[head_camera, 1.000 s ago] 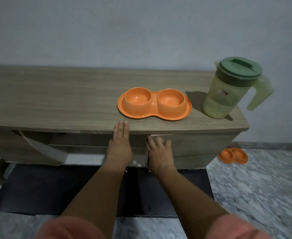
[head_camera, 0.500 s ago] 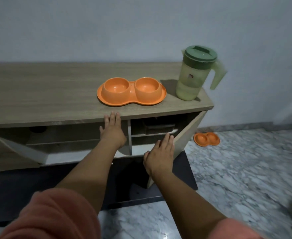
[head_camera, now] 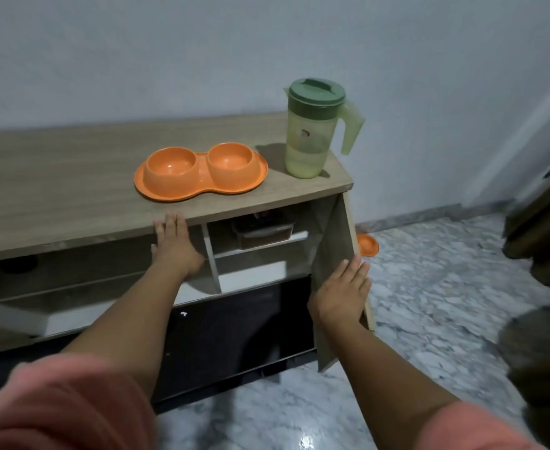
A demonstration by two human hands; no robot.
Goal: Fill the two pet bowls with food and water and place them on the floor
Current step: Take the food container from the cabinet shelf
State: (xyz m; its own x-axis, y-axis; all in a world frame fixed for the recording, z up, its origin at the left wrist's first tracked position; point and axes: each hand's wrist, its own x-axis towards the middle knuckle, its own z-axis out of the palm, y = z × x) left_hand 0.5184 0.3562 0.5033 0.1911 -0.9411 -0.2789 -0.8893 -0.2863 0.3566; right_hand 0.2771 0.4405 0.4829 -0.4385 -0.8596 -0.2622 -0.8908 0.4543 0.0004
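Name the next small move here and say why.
Probably let go of the cabinet door and reach the right hand in for the clear container on the shelf. The door stands wide open, the container looks to hold brown food, and the orange double bowl is empty.

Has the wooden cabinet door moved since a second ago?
Yes. The wooden cabinet door has swung outward from the cabinet top, with the right hand on its edge.
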